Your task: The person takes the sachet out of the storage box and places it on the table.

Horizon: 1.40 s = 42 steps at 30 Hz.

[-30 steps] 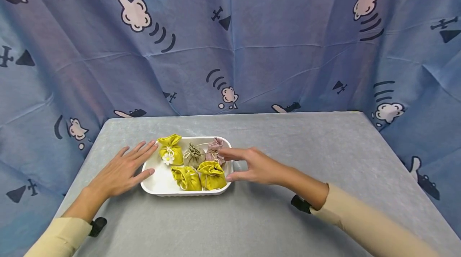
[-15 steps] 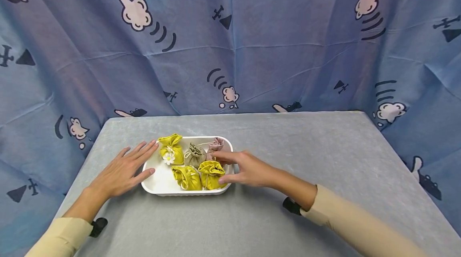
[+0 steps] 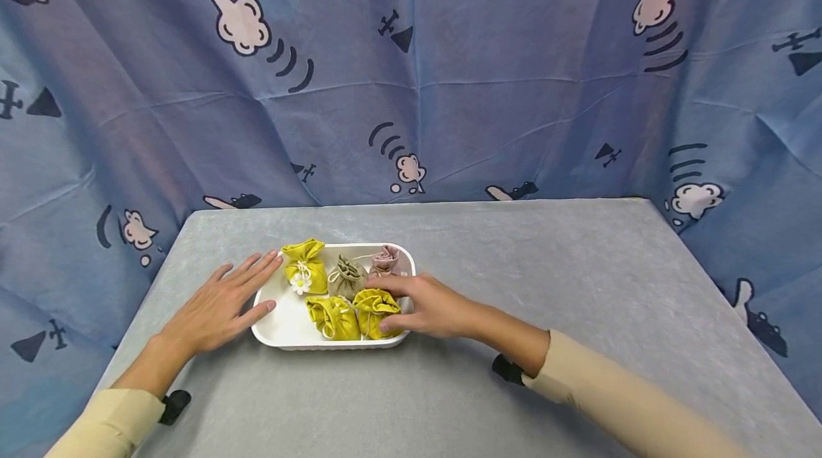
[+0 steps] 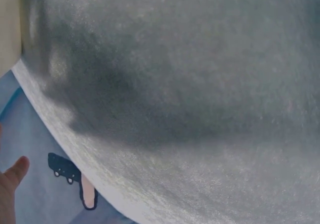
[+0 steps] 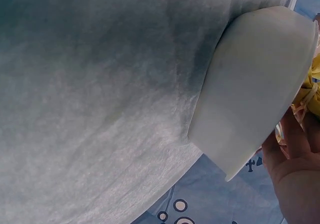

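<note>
A white tray [image 3: 282, 319] holds several small drawstring pouches. Along its back are a yellow pouch [image 3: 307, 264] with a white flower, an olive pouch [image 3: 347, 281] and a pink pouch [image 3: 385, 260]. Two more yellow pouches lie in front, one in the middle [image 3: 334, 319] and one at the right [image 3: 370, 310]. My left hand [image 3: 218, 307] lies with spread, straight fingers at the tray's left rim. Reaching over the right rim, my right hand [image 3: 432, 307] has its thumb before the front right yellow pouch and its fingers behind. The right wrist view shows the tray's outer wall beside that hand.
The tray stands on a grey-covered table [image 3: 552, 265], left of its middle. Behind and beside the table hangs a blue printed curtain [image 3: 514, 87]. The table's edge curves through the left wrist view.
My right hand has moved left over the tray, and its thumb and fingers have come around the front right yellow pouch. The left hand and the tray stay in place.
</note>
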Tool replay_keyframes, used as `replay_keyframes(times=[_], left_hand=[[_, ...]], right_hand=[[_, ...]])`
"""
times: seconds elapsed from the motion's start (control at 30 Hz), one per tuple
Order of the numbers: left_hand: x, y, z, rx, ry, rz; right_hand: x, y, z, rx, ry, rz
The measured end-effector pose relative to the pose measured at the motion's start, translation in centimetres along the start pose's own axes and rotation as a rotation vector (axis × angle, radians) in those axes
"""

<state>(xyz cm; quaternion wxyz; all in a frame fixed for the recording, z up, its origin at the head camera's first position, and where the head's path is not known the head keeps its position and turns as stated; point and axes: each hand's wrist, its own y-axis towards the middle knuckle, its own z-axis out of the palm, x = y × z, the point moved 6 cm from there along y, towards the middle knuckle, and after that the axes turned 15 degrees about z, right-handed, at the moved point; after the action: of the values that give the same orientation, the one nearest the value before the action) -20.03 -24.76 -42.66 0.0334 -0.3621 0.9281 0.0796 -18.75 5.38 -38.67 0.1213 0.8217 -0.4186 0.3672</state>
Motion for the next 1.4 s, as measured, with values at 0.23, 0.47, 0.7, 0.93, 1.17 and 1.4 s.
replay_keyframes(times=[0.23,0.47,0.7,0.93,1.17,1.4], left_hand=[[0.1,-0.1,0.1,-0.013,-0.002,0.009],[0.2,-0.1,0.2,-0.007,-0.010,0.002],[0.2,-0.2,0.2,-0.018,-0.012,0.012],[0.1,-0.2,0.3,-0.021,-0.008,0.013],[0.1,-0.1,0.4,-0.001,-0.020,0.000],[0.2,-0.1,0.4,-0.006,-0.023,-0.001]], right_hand=[[0.0,0.4,0.3,-0.020,-0.029,0.002],[0.2,0.6,0.3,-0.045,-0.046,-0.003],[0.5,0.5,0.1,-0.095,-0.050,-0.035],[0.7,0.4,-0.1,-0.104,-0.052,-0.039],[0.9,0.3,-0.6,-0.108,-0.072,-0.056],[1.5,0.2,-1.2,-0.124,-0.075,-0.081]])
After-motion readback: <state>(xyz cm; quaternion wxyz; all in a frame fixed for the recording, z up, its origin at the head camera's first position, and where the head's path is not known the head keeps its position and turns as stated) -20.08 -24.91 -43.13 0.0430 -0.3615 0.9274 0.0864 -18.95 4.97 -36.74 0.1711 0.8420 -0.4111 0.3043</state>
